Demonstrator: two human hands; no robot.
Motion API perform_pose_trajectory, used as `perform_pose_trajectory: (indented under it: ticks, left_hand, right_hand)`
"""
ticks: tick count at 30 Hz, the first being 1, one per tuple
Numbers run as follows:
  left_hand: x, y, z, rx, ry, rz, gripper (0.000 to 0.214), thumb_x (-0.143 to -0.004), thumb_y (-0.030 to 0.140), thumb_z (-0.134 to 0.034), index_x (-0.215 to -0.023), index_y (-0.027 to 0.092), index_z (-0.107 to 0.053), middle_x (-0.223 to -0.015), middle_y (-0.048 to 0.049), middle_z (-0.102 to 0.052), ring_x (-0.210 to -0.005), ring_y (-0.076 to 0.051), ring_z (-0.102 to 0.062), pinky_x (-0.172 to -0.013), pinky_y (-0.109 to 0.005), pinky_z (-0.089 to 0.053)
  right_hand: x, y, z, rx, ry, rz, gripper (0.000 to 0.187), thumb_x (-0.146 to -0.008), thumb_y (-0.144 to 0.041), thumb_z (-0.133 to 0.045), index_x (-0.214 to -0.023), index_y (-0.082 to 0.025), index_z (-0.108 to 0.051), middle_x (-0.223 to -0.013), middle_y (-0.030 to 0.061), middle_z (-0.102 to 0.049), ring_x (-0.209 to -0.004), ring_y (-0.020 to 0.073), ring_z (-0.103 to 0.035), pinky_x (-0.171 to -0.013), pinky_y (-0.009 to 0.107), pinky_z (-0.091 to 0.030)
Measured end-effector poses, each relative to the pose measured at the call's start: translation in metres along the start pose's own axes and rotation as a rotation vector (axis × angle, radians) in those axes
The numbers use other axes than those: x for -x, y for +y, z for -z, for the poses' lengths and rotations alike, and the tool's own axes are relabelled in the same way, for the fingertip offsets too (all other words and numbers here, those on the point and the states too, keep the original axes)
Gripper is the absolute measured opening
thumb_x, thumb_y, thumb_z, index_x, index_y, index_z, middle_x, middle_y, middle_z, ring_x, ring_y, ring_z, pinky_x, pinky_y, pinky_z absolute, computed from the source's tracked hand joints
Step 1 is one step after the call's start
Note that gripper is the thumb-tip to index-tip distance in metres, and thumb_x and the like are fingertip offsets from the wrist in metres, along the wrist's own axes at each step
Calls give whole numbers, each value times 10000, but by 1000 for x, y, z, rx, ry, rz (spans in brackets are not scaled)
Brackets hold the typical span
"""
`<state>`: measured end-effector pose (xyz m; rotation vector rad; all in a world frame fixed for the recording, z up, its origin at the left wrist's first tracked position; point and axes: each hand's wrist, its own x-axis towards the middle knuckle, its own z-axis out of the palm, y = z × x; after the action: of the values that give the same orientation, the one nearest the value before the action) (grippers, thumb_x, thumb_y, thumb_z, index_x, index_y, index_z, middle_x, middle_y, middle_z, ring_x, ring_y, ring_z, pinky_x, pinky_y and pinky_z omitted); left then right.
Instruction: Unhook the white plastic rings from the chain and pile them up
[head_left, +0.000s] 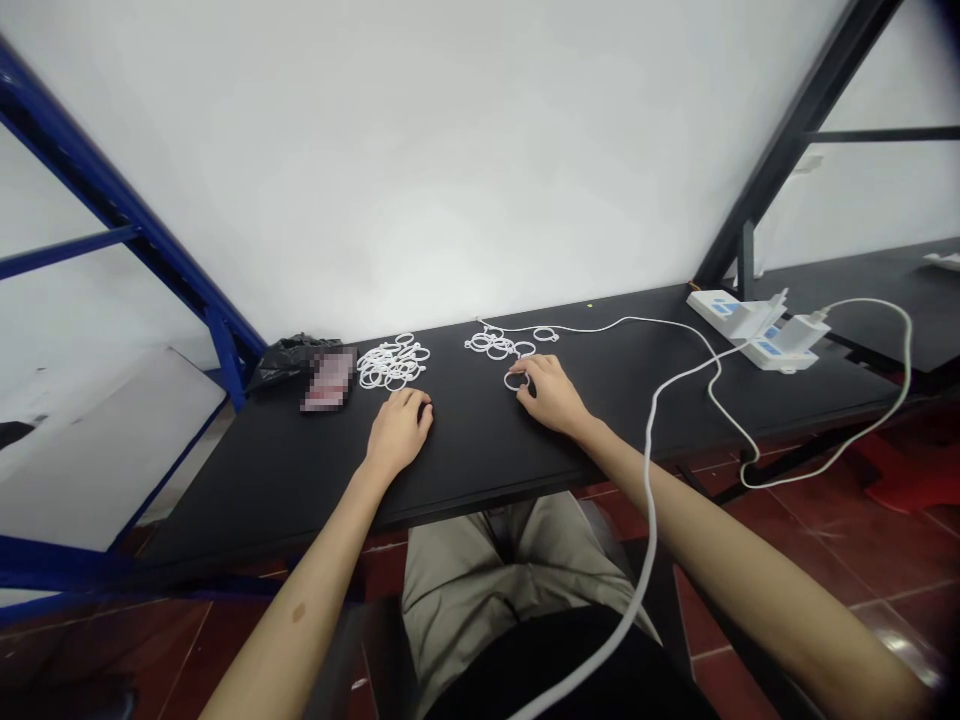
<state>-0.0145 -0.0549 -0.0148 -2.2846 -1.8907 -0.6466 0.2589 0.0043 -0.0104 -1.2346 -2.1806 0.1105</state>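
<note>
My left hand (401,428) rests on the black table just in front of a heaped pile of white plastic rings (391,364), each with a small eyelet, like curtain rings. Its fingers are loosely bent, with a gap showing between thumb and index finger, and no ring is visible in it. Between thumb and fingers, my right hand (551,392) pinches a single white curtain ring (511,384) close to the tabletop. Just beyond it lies a looser group of the same rings (496,345), and one separate ring (545,334) sits to the right of that group.
A black plastic bag (289,358) and a blurred-out pinkish item (328,380) are at the table's left. On the right stands a white power strip (784,350) with a plugged-in charger. A white cable (651,480) runs across my right forearm. Metal frames flank the black table (465,455).
</note>
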Motion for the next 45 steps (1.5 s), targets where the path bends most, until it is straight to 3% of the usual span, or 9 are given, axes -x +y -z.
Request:
perform_pose_trajectory:
  ticks: [6,18,29,37,42,45]
  left_hand:
    - [-1,0,-1,1,-3,2,181,-944,253,-445,-1002,208,-610,-1077,-68,-658,-1044,-258,-575,-907,-390,-469]
    - [-1,0,-1,-5,-7,7,184,-943,262,-443,-1000,210,-610,-1076,-70,-658,-1046,-262,-575,-900,-396,-473]
    - [0,0,-1,-4,-2,5,188,-944,265,-431,-1000,223,-606,-1079,-70,-656,-1056,-260,-576,-923,-389,-466]
    - [0,1,1,-1,-5,2,186,-946,265,-433,-996,214,-605,-1074,-68,-658,-1044,-259,-573,-912,-390,-468]
    - [0,0,0,-4,-4,0,181,-946,267,-436,-995,219,-603,-1071,-68,-656,-1048,-260,-570,-917,-385,-461]
    - [0,0,0,-4,-5,2,181,-946,268,-434,-998,220,-601,-1069,-69,-654,-1042,-260,-570,-907,-387,-465]
  right_hand:
    - [-4,9,-9,4,-29,-87,467,-782,-121,-541,-1248,-109,-568,-1225,149,-636,-1156,294,-529,-1002,423,-425]
    - [-3,13,-7,-55,-23,-79,148,-873,-209,-566,-980,-179,-664,-971,76,-681,-924,229,-567,-873,356,-451]
    - [-2,7,-1,-182,14,-99,176,-926,-253,-497,-1026,-211,-636,-780,12,-650,-732,166,-584,-708,273,-446]
    - [-2,9,0,-224,110,-137,200,-917,-218,-502,-992,-180,-683,-848,45,-671,-750,162,-599,-748,285,-468]
    - [-2,12,-4,-258,105,-146,242,-867,-177,-561,-1080,-160,-675,-888,54,-670,-687,134,-609,-705,267,-506]
    - [-3,15,-6,-256,101,-147,213,-857,-168,-579,-1040,-164,-689,-855,47,-681,-701,144,-617,-719,278,-506]
